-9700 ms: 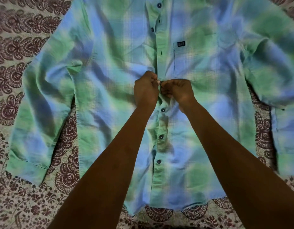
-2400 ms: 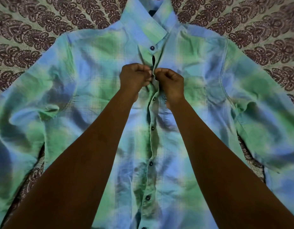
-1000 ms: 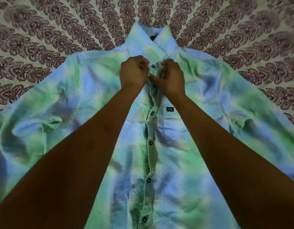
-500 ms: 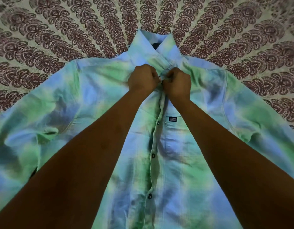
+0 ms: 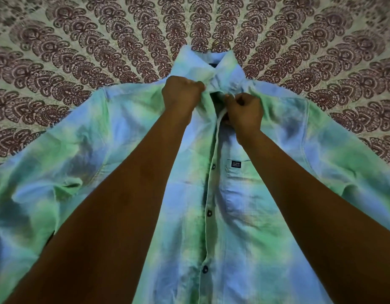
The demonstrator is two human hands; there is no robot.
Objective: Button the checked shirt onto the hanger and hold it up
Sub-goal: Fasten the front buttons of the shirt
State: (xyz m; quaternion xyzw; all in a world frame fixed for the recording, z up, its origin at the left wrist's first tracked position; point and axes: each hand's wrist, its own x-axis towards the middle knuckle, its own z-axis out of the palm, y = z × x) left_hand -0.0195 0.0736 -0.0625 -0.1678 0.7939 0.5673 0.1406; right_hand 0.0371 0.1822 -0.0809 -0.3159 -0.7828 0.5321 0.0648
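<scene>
Head view shows the shirt (image 5: 244,216) flat on the bedspread (image 5: 80,51), placket running toward the collar, both fists pinching fabric at its top: left hand (image 5: 182,93) nearer the collar, right hand (image 5: 244,110) just below.

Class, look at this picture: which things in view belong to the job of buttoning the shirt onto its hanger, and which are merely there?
Part of the job:
- checked shirt, lying flat
- hanger hook, just showing above the collar
- left hand, gripping the placket
- right hand, pinching the opposite edge near the collar

Merely there:
- patterned bedspread under the shirt
</scene>
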